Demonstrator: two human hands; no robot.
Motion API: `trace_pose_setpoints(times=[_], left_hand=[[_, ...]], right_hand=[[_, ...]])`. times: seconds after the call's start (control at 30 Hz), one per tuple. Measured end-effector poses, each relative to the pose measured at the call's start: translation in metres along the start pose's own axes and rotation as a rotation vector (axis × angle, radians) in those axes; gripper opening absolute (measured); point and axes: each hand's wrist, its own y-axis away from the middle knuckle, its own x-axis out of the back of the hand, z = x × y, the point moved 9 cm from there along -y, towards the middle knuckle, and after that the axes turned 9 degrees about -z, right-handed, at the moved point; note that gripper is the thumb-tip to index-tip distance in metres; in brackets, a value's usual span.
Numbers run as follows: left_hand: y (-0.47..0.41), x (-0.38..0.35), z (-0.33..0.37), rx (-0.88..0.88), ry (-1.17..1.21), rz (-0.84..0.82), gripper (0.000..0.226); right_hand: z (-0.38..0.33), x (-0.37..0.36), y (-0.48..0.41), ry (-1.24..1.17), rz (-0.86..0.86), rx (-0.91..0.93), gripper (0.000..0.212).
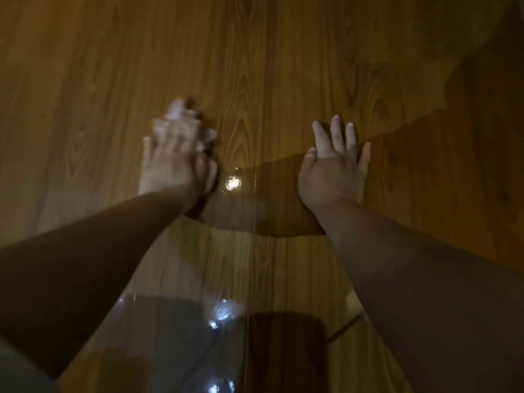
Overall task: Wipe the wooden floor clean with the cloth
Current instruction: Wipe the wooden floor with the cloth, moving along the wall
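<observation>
Left hand (pixel 173 163) is on the cloth (pixel 178 110). The cloth is a small pale bunch on the floor (pixel 283 66), under the fingers and poking out past the fingertips and on the thumb side. It lies ahead of the palm, on the far side from the person. The hand is motion-blurred, so I cannot tell whether the fingers curl round the cloth or just press it flat.

Right hand (pixel 333 171) is flat on the floor, fingers straight and spread, holding nothing. It looks like a brace. It is well apart from the cloth, off to the cloth's right.

The left hand is the nearer one and already touches the cloth, so it is the wiping hand.

The planks run away from the person. A shiny wet patch (pixel 233 182) sits between the two hands, just right of the left wrist and nearer the person than the cloth. The next stroke probably needs the cloth pulled back and to the right, along the grain, into that patch.
</observation>
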Motion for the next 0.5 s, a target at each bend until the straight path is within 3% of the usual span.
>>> trace_pose_setpoints(times=[0.07, 0.13, 0.27, 0.33, 0.4, 0.5], left_hand=[[0.003, 0.001, -0.029, 0.313, 0.118, 0.051, 0.061], [0.011, -0.005, -0.007, 0.336, 0.109, 0.073, 0.065], [0.035, -0.025, 0.087, -0.356, -0.02, -0.058, 0.065], [0.034, -0.023, 0.081, -0.546, -0.089, -0.12, 0.067], [0.022, -0.015, 0.046, -0.445, -0.078, -0.095, 0.066], [0.011, 0.004, -0.033, 0.111, 0.131, 0.032, 0.059]], right_hand=[[0.001, -0.002, 0.0, 0.013, -0.011, -0.009, 0.052], [0.002, -0.003, -0.001, 0.024, -0.015, -0.026, 0.053], [0.003, -0.002, -0.001, 0.034, 0.004, -0.037, 0.053], [0.002, -0.002, -0.001, 0.035, 0.012, -0.035, 0.053], [0.002, -0.003, -0.001, 0.053, 0.016, -0.031, 0.053], [0.001, -0.004, -0.002, 0.064, 0.009, -0.034, 0.054]])
